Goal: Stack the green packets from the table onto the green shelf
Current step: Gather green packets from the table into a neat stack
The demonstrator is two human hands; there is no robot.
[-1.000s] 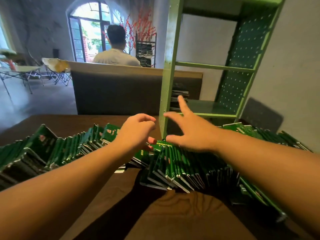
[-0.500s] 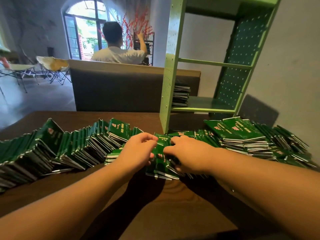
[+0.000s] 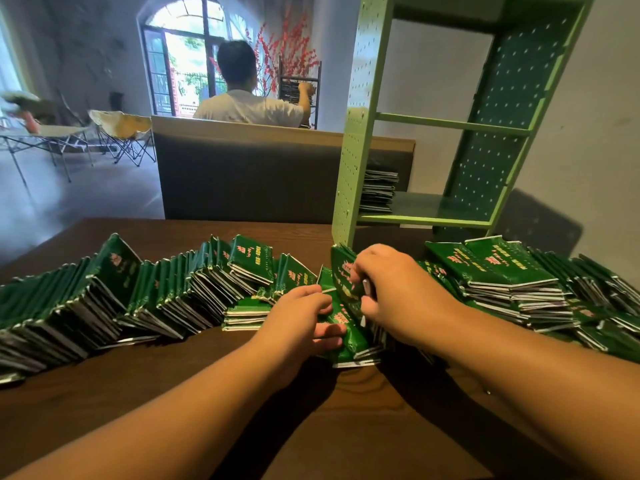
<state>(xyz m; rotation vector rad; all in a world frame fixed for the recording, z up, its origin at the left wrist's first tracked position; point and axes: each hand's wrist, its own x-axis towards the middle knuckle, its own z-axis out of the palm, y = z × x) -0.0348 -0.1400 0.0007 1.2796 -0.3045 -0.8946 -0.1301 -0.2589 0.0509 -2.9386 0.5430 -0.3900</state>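
Green packets point(image 3: 214, 289) everywhere, fanned in leaning rows right across the brown tabletop point(image 3: 311, 427), and in the middle of it all a small batch point(image 3: 341, 303) is being gathered. The right hand point(image 3: 398, 299) is curled over the top of that batch, tipping it upright, fingers clamped on its far edge. The left hand point(image 3: 301, 320) closes in from the other side, thumb and fingers pinching the lower packets against it. So this looks like the pick-up step: squaring a handful before the carry.

Just behind the hands stands the green shelf point(image 3: 356, 168), its pegboard post touching down on the tabletop. One short stack point(image 3: 377, 190) sits on the lowest level, tucked to the left; the levels above look bare. Most of the job remains.

Next call: squeeze the batch tight so none slide, lift clear, then set it beside or atop that stack.
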